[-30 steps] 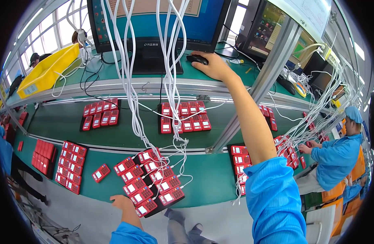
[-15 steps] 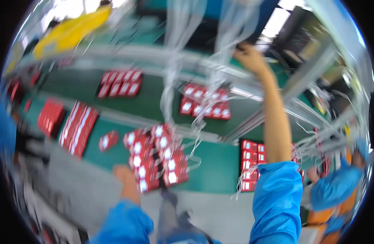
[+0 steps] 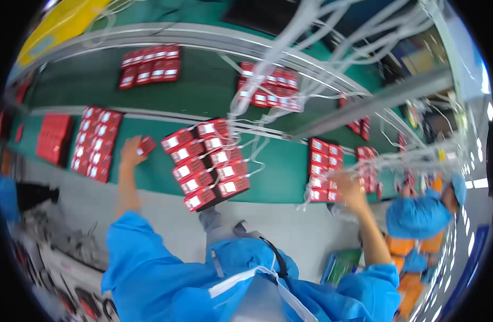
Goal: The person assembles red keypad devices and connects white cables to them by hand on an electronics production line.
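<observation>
1. White cables [image 3: 276,56] hang in a thick bundle from the far right, crossing the far middle batch of terminals [image 3: 283,86] and trailing over the black tray [image 3: 208,163] at the middle of the green bench [image 3: 281,180].
2. A metal post [image 3: 386,104] slants across the right side, partly covering another far batch. A yellow bin [image 3: 59,32] sits far left; a co-worker in blue [image 3: 418,217] is at the right.
3. The left hand [image 3: 131,152] has its fingers clamped on one red handheld terminal [image 3: 146,145], between the left two-column batch [image 3: 96,144] and the tray.
4. The right hand [image 3: 349,189] is blurred over the near end of the right-hand batch [image 3: 318,170]; whether its fingers are apart or together, I cannot tell.
5. One second ago the right hand was on a mouse at the far shelf and the left hand beside the tray's near left corner; that single terminal then lay untouched on the bench.
6. Counts: one terminal in hand, ten in the tray in two columns of five, one yellow bin.
</observation>
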Demonstrator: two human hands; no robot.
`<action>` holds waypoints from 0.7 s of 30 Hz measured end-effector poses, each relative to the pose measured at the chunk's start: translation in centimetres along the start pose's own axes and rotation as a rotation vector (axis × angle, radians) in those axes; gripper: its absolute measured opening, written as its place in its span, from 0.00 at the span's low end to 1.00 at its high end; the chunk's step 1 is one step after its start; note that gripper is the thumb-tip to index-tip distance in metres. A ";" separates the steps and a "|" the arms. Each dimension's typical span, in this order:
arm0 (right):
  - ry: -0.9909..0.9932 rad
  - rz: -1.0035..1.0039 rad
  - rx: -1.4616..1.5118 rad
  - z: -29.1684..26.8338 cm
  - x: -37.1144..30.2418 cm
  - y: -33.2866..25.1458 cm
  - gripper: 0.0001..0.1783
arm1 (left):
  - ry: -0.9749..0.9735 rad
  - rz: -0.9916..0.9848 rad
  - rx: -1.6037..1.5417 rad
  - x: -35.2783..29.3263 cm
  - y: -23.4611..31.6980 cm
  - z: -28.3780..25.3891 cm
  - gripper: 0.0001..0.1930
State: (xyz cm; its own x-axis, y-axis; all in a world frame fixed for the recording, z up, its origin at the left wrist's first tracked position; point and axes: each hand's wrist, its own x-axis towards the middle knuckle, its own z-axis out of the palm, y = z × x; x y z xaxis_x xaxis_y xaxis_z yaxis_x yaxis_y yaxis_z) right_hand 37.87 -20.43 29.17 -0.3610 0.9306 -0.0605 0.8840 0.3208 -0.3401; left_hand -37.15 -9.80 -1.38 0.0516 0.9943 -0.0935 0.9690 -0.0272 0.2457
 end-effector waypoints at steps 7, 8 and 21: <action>-1.374 0.527 1.209 4.9 -32.0 -15.7 0.27 | -0.083 0.106 -0.091 2.8 -1.8 3.5 0.34; -1.292 0.561 1.214 6.6 -34.0 -17.8 0.26 | -0.216 0.049 -0.203 2.5 -1.5 3.0 0.36; -0.810 0.737 0.822 28.9 -48.0 -6.5 0.24 | -0.847 0.113 -1.119 -14.6 38.9 -17.8 0.50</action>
State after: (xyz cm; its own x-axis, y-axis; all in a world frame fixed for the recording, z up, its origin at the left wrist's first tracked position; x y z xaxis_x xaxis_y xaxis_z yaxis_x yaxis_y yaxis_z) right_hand 40.84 -72.33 7.18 -0.2105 0.3846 -0.8988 0.6182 -0.6598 -0.4272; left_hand -4.47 -23.55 26.76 0.6309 0.6189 -0.4679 0.2679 0.3922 0.8800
